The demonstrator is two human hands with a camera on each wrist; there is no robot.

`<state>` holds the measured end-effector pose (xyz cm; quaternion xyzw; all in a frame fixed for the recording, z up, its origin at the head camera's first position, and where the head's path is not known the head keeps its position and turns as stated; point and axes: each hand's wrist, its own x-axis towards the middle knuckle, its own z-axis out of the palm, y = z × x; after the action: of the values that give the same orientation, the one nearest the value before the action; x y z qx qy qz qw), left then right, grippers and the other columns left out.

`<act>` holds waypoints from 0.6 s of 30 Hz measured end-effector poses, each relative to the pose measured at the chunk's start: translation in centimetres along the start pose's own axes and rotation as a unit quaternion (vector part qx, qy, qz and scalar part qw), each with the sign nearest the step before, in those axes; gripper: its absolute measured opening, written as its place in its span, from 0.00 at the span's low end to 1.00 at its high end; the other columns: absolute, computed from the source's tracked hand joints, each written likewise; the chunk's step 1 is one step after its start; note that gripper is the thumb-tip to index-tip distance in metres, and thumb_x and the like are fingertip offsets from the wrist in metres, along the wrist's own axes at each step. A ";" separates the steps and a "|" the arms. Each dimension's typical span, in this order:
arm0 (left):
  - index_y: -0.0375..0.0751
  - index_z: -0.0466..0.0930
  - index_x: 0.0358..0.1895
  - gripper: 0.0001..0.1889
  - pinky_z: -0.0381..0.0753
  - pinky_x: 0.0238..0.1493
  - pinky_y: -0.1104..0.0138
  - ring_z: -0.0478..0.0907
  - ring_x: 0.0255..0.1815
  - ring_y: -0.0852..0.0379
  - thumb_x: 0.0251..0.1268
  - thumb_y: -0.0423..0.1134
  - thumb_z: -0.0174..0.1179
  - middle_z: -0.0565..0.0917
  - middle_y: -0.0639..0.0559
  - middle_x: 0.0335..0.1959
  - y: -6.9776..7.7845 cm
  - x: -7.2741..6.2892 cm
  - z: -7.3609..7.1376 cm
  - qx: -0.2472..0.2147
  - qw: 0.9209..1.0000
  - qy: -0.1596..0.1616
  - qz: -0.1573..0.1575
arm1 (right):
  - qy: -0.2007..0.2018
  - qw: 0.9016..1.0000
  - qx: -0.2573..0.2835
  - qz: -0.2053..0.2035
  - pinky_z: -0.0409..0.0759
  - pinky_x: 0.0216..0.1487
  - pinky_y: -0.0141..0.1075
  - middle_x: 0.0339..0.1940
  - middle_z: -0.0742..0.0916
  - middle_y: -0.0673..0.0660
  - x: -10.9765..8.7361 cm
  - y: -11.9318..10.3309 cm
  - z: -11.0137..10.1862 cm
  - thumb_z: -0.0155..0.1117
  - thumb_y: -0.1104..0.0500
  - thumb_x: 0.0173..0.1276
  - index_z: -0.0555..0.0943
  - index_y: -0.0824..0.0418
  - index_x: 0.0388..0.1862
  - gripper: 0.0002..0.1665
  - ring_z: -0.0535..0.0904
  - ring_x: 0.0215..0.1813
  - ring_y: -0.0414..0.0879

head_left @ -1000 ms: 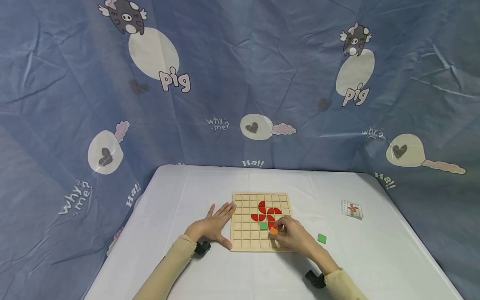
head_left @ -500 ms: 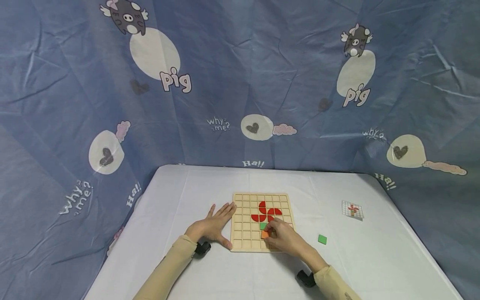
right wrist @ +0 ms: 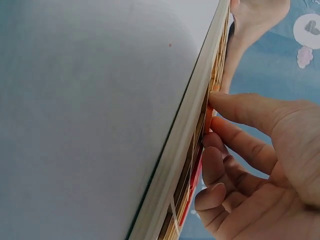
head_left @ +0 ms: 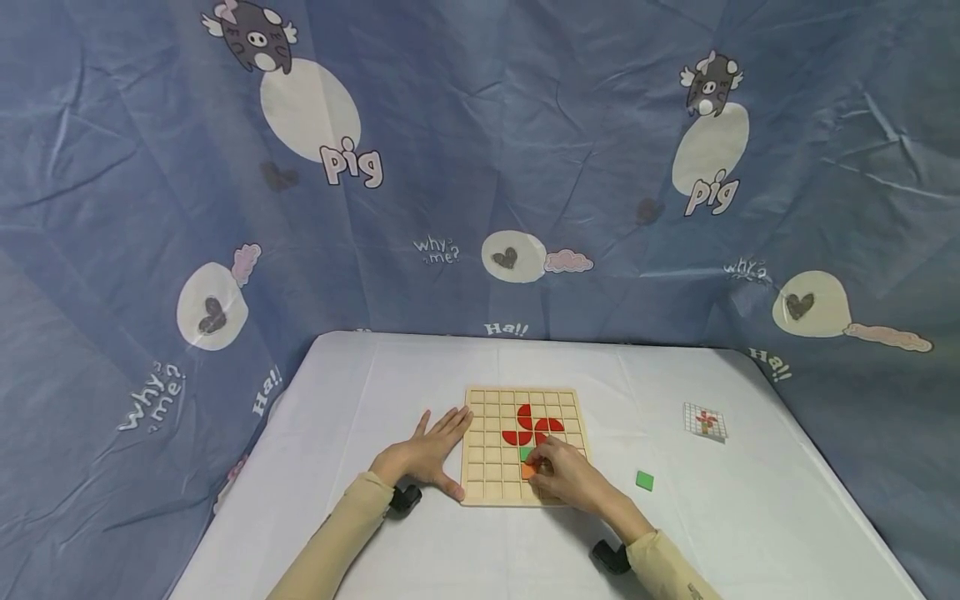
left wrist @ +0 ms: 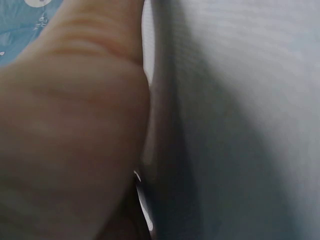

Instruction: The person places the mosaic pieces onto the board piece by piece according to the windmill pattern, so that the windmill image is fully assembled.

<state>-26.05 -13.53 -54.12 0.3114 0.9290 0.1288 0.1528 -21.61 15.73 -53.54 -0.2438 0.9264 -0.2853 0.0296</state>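
A wooden grid board lies on the table, with red rounded pieces set in a pinwheel and a green tile below them. My right hand pinches an orange tile between thumb and index finger, down at the board just below the green tile. From the right wrist, the orange tile shows at the board's surface, its other fingers curled loosely. My left hand has its fingers spread, fingertips and thumb along the board's left edge. Part of the pinwheel is hidden behind the right hand.
A loose green tile lies on the white table to the right of the board. Farther right stands a small pattern card with a red pinwheel printed on it. Blue patterned cloth hangs behind the table.
My right hand has moved left with the orange tile, from beside the red piece to just below the green tile, and lowered it to the board. The left hand stays put.
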 end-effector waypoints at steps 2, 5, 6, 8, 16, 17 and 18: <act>0.42 0.34 0.78 0.73 0.28 0.73 0.37 0.32 0.81 0.46 0.33 0.73 0.68 0.35 0.47 0.80 0.0 0.0 0.0 0.001 1.000 0.000 0.001 | 0.002 1.000 -0.002 -0.004 0.72 0.31 0.27 0.35 0.80 0.46 0.0 0.0 0.1 0.70 0.57 0.61 0.84 0.56 0.42 0.10 0.70 0.32 0.35; 0.42 0.34 0.78 0.72 0.29 0.73 0.37 0.32 0.81 0.46 0.33 0.73 0.68 0.35 0.47 0.80 -0.1 0.0 0.0 0.001 1.000 0.002 0.002 | 0.009 1.000 -0.004 -0.008 0.71 0.30 0.26 0.34 0.79 0.45 0.0 0.1 0.2 0.71 0.58 0.61 0.84 0.56 0.41 0.10 0.69 0.31 0.35; 0.42 0.34 0.78 0.73 0.29 0.73 0.37 0.32 0.81 0.46 0.33 0.73 0.68 0.35 0.47 0.80 -0.1 0.0 0.0 0.002 1.000 0.002 0.001 | 0.012 1.000 -0.005 -0.011 0.71 0.30 0.26 0.34 0.79 0.45 0.0 0.1 0.2 0.71 0.58 0.61 0.84 0.56 0.41 0.10 0.69 0.31 0.35; 0.42 0.34 0.78 0.73 0.28 0.73 0.37 0.32 0.81 0.47 0.33 0.73 0.68 0.35 0.47 0.80 -0.1 0.1 0.0 0.003 1.000 0.001 0.000 | 0.017 1.000 -0.006 -0.016 0.71 0.30 0.26 0.34 0.79 0.45 0.0 0.1 0.2 0.71 0.58 0.61 0.84 0.55 0.41 0.09 0.69 0.31 0.35; 0.42 0.34 0.78 0.73 0.29 0.73 0.37 0.32 0.81 0.46 0.33 0.74 0.67 0.36 0.47 0.80 -0.1 0.1 0.0 0.006 1.000 0.000 -0.001 | 0.019 1.000 -0.007 -0.020 0.71 0.29 0.26 0.34 0.79 0.45 -0.1 0.1 0.2 0.71 0.58 0.60 0.84 0.55 0.40 0.09 0.69 0.31 0.34; 0.42 0.34 0.78 0.73 0.29 0.73 0.37 0.33 0.81 0.46 0.33 0.74 0.67 0.36 0.47 0.80 -0.1 0.1 0.0 0.005 1.000 0.001 -0.001 | 0.018 1.000 -0.006 -0.021 0.71 0.29 0.26 0.34 0.79 0.45 -0.1 0.1 0.2 0.71 0.58 0.60 0.84 0.55 0.41 0.09 0.69 0.31 0.34; 0.42 0.34 0.78 0.73 0.29 0.73 0.37 0.33 0.81 0.46 0.33 0.73 0.68 0.36 0.47 0.80 0.0 0.1 0.0 0.005 1.000 0.001 0.000 | 0.018 1.000 -0.005 -0.022 0.71 0.29 0.26 0.34 0.79 0.45 -0.1 0.1 0.2 0.71 0.58 0.60 0.84 0.55 0.41 0.09 0.69 0.31 0.34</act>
<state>-26.15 -13.51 -54.13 0.3116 0.9299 0.1247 0.1506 -21.53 15.75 -53.78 -0.2590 0.9228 -0.2852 0.0055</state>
